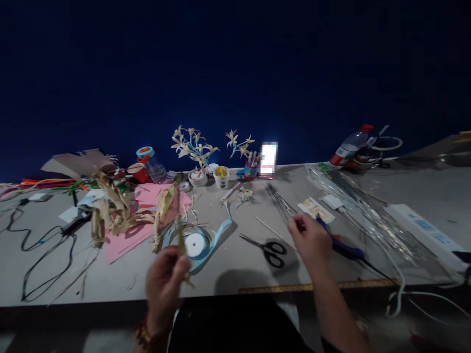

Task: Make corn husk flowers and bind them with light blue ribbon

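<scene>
My left hand (165, 282) is closed on a dried corn husk strip (181, 240) that stands up from my fingers, near the table's front edge. Just behind it lies a light blue ribbon spool (195, 244) with its ribbon trailing away. My right hand (311, 238) reaches over the table with its fingers curled around thin wire stems (281, 206). A blue-handled glue gun (340, 244) lies right beside that hand, touching or nearly so. Black scissors (270, 250) lie between my hands.
Pink paper (147, 196) with dried husks (114, 213) sits at left, black cables (40, 250) further left. Husk flowers in cups (198, 157) stand at the back. A white power strip (423, 233), clear cellophane (368, 211) and a bottle (349, 144) are at right. A ruler (316, 286) lines the front edge.
</scene>
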A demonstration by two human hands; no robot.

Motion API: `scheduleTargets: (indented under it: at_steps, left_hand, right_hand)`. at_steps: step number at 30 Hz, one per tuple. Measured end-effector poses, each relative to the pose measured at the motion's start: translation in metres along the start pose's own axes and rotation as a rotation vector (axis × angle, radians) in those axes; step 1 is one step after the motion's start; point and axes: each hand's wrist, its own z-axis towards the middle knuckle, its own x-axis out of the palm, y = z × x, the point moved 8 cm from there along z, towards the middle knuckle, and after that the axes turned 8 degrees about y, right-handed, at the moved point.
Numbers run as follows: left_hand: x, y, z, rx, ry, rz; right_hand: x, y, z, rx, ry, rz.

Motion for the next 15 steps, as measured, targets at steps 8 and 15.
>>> scheduleTargets:
  at_steps: [8, 15]
  left_hand:
    - [-0.080, 0.073, 0.038, -0.270, -0.005, 0.196]
    - [-0.031, 0.037, 0.075, -0.034, 0.041, 0.458]
  right_hand:
    - [0.023, -0.026, -0.029, 0.343, 0.205, 0.762]
    - [0.047, 0.022, -0.050, 0.322, 0.328, 1.022]
